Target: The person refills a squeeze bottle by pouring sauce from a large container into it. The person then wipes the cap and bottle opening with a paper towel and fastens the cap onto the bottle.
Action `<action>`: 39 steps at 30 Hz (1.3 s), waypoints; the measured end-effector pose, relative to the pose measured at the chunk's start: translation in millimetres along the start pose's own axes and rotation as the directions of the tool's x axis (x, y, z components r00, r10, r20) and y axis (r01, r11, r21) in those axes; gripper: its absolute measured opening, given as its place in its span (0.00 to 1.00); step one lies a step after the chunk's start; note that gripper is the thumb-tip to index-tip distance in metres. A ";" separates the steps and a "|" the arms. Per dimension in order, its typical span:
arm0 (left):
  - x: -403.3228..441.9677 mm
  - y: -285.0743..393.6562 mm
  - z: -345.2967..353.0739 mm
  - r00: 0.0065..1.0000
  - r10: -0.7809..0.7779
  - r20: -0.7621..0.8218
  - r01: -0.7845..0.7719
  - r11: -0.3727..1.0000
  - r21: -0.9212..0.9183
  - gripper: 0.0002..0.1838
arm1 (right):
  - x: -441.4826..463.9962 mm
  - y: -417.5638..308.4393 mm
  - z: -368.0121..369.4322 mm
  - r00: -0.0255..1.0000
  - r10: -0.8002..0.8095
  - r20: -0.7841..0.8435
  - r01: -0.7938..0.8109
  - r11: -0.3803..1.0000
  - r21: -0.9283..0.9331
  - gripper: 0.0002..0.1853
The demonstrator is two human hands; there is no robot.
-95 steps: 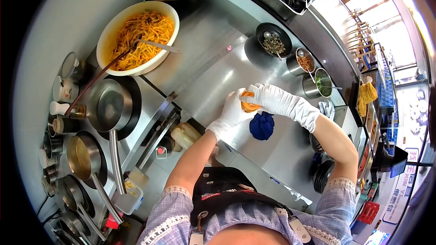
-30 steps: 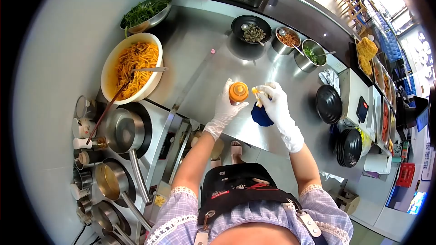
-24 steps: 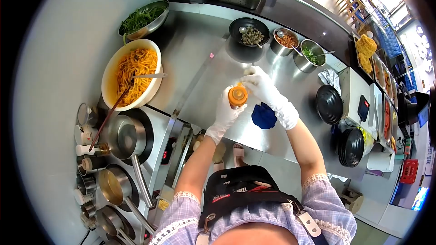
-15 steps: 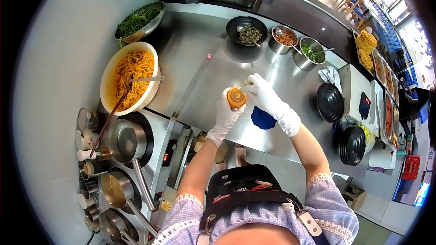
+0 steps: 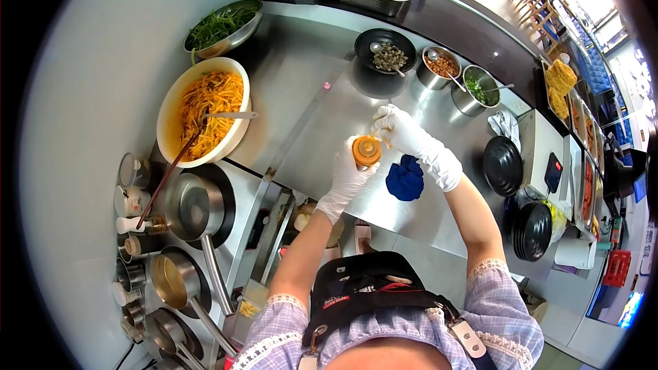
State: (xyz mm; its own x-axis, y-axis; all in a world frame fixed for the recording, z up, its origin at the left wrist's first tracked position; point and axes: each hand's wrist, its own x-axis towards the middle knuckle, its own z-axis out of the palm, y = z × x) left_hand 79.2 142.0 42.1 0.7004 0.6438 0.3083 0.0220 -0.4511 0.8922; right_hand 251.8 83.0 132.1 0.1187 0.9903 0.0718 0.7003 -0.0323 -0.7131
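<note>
My left hand (image 5: 347, 175), in a white glove, is wrapped round a small container with an orange top (image 5: 367, 151). Just right of and above it, my gloved right hand (image 5: 404, 133) has its fingers pressed together. A bit of orange shows beneath those fingertips, beside the container; whether they grip it is too small to tell. A crumpled dark blue cloth (image 5: 405, 178) lies on the steel counter (image 5: 312, 137) below my right hand.
At the left are a white bowl of orange shreds (image 5: 240, 129), a bowl of greens (image 5: 241, 39) and pans (image 5: 193, 207). Behind stand a black bowl (image 5: 367, 44) and two steel pots (image 5: 433, 79). Black plates (image 5: 531, 233) are stacked at the right.
Since the earliest frame my hands have come apart, and the container's orange top faces up. My right hand has moved from beside the cloth to above it. The view has shifted.
</note>
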 end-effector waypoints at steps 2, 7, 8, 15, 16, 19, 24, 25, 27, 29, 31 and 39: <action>0.1 -3.5 0.4 1.000 0.002 -0.007 -0.002 1.000 -0.009 0.39 | 9.7 -2.1 -1.3 0.997 -0.078 0.015 0.079 0.995 -0.060 0.06; -2.0 -14.2 3.6 1.000 -0.016 -0.015 0.017 0.997 0.069 0.38 | 37.1 -11.0 1.1 0.952 -0.258 0.167 0.289 0.936 -0.200 0.05; -1.9 -15.6 4.3 1.000 -0.016 -0.019 0.018 0.998 0.068 0.38 | 41.9 -14.8 1.9 0.930 -0.294 0.220 0.330 0.932 -0.150 0.05; -0.3 -12.1 2.5 0.999 0.044 -0.031 -0.042 0.997 0.063 0.39 | 48.7 -19.2 -31.1 0.959 -0.195 0.204 0.193 0.981 0.031 0.07; 0.7 -9.7 1.2 0.999 0.041 -0.019 -0.040 0.998 0.051 0.39 | 48.2 -19.1 -31.6 0.959 -0.171 0.227 0.168 0.985 0.034 0.07; 1.6 -6.3 0.0 1.000 -0.011 0.001 0.011 1.000 -0.007 0.39 | 39.7 -17.5 -17.8 0.946 -0.177 0.273 0.201 0.977 -0.064 0.07; 0.5 -6.7 5.1 1.000 0.024 -0.016 -0.023 0.998 0.059 0.38 | 3.8 -9.3 -4.2 0.994 -0.095 0.055 0.098 0.994 -0.050 0.06; -0.2 -4.6 5.8 0.999 0.033 -0.015 -0.032 0.996 0.079 0.37 | -4.6 -7.7 -4.9 0.994 -0.113 0.012 0.114 0.986 -0.120 0.07; -1.4 -7.1 12.4 0.998 0.036 -0.059 -0.031 0.996 0.078 0.37 | -21.1 -9.3 -4.5 0.996 -0.038 -0.080 0.027 0.991 -0.132 0.07; -0.6 -5.4 16.6 0.994 0.042 -0.097 -0.035 0.997 0.073 0.37 | -38.9 -25.6 3.6 0.950 0.122 -0.286 -0.145 0.988 -0.058 0.07; -2.2 -1.3 19.0 0.984 0.070 -0.163 -0.048 0.990 0.132 0.34 | -53.5 -45.4 20.4 0.894 0.035 -0.447 -0.099 0.988 -0.121 0.07; -10.0 -10.6 42.6 0.953 -0.033 -0.300 0.085 0.983 0.160 0.32 | -41.4 -66.0 86.5 0.786 -0.163 -0.596 -0.299 0.744 -0.597 0.15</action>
State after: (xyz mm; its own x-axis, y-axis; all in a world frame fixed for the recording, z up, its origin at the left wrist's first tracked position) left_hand 102.4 114.0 15.5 0.4529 0.8142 0.3633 0.1954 -0.4882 0.8506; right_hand 139.7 55.9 115.9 0.3991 0.7031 0.5885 0.9061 -0.4006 -0.1358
